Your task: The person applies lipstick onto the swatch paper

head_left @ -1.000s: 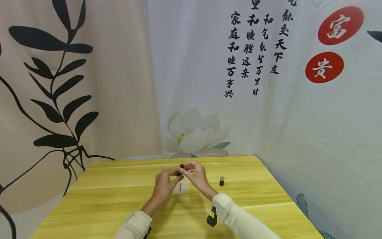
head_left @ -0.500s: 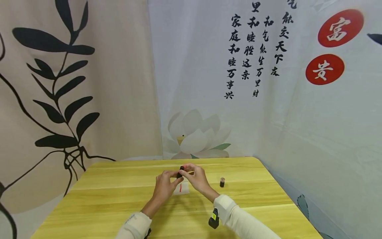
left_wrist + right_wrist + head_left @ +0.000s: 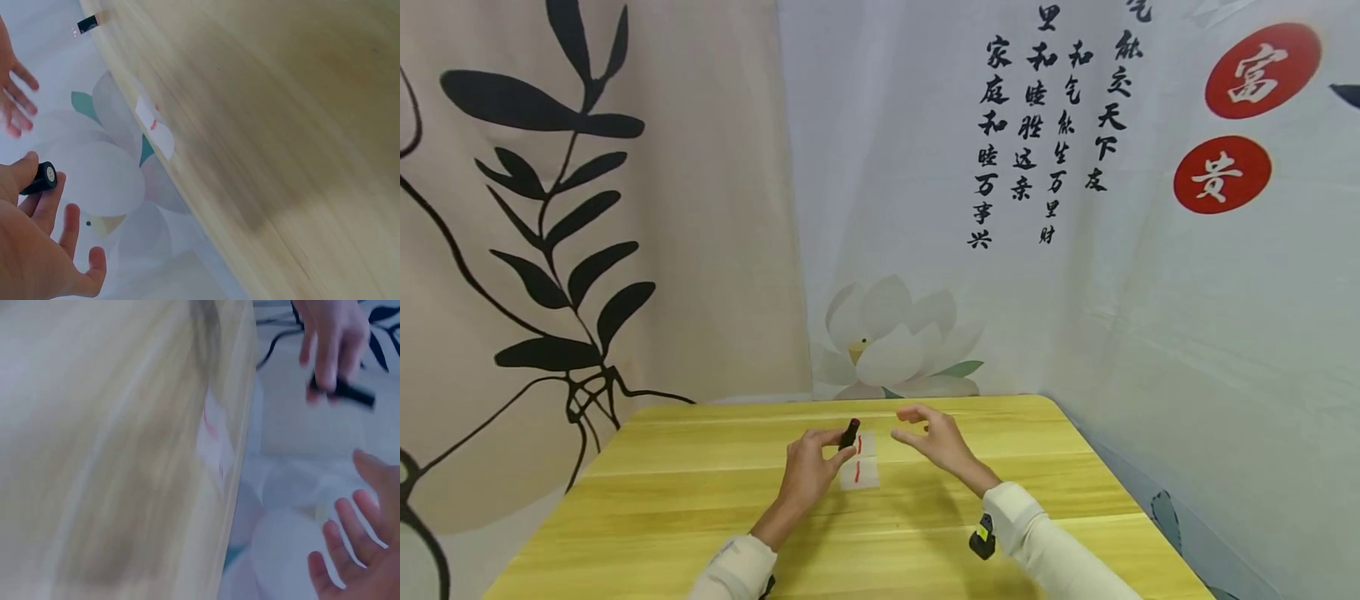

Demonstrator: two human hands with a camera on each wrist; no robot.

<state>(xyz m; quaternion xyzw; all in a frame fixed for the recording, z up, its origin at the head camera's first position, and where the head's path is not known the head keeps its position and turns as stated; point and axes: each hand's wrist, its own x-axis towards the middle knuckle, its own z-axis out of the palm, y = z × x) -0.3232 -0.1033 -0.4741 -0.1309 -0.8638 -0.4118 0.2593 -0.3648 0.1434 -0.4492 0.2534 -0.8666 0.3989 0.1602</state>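
Between thumb and fingers, my left hand (image 3: 808, 467) pinches a black lipstick (image 3: 849, 434) with a red tip, raised over the table. In the left wrist view the lipstick (image 3: 44, 177) shows its round base with a pale label. My right hand (image 3: 942, 442) hovers to the right, apart from the lipstick, fingers spread and holding nothing. Below the hands, a white paper (image 3: 867, 472) with two red strokes lies on the table. A small dark cap-like piece (image 3: 88, 24) stands near the table edge in the left wrist view; in the head view my right hand hides it.
The wooden table (image 3: 700, 492) reaches back to a hanging cloth (image 3: 715, 208) printed with leaves, a lotus and writing. A black wrist device (image 3: 982, 537) sits under the right sleeve.
My right hand has let go of the lipstick and moved right, over the cap-like piece. The left hand still holds the lipstick, and more of the paper shows.
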